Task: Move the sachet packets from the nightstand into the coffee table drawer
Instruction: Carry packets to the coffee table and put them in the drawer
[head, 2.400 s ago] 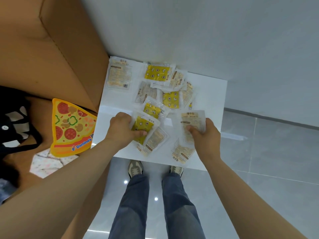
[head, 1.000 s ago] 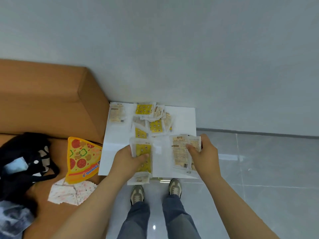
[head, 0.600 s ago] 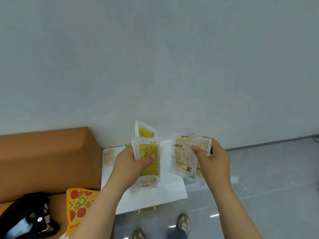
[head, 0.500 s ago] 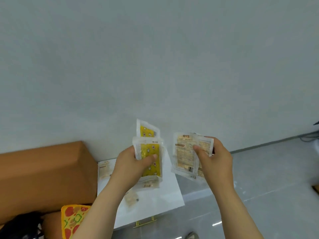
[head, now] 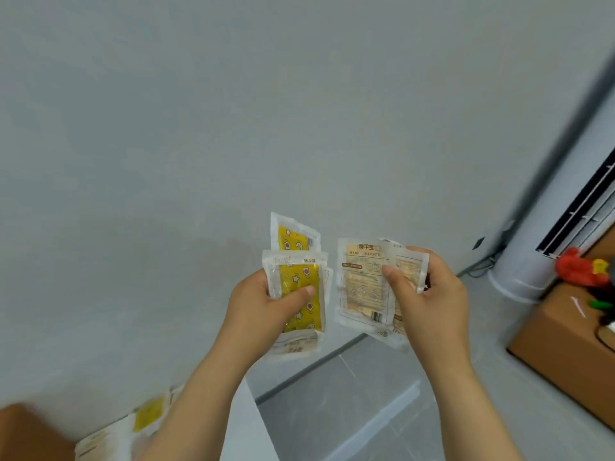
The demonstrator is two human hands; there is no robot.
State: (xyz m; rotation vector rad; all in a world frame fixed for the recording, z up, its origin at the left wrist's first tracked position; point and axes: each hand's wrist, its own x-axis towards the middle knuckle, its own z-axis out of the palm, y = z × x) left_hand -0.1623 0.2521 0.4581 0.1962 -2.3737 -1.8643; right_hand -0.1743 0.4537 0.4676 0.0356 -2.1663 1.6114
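Note:
My left hand [head: 263,307] grips a small stack of sachet packets with yellow printed fronts [head: 298,277], thumb pressed on the front one, held up in mid-air before the grey wall. My right hand [head: 429,294] pinches a few pale beige hand-warmer packets [head: 362,284] at the same height, just to the right. More sachet packets [head: 146,417] lie on the white nightstand [head: 256,424] at the bottom left, partly hidden by my left forearm. The coffee table drawer is out of view.
A brown sofa corner [head: 30,434] shows at the bottom left. A white standing air conditioner [head: 545,241] rises at the right. Beside it stands a brown box-like surface [head: 565,354] with a red toy [head: 579,271] on it. Grey tiled floor [head: 349,404] lies below.
Both hands have lifted their packets off the nightstand to chest height. My view has swung up and to the right, so the nightstand slid to the bottom left and the air conditioner appeared.

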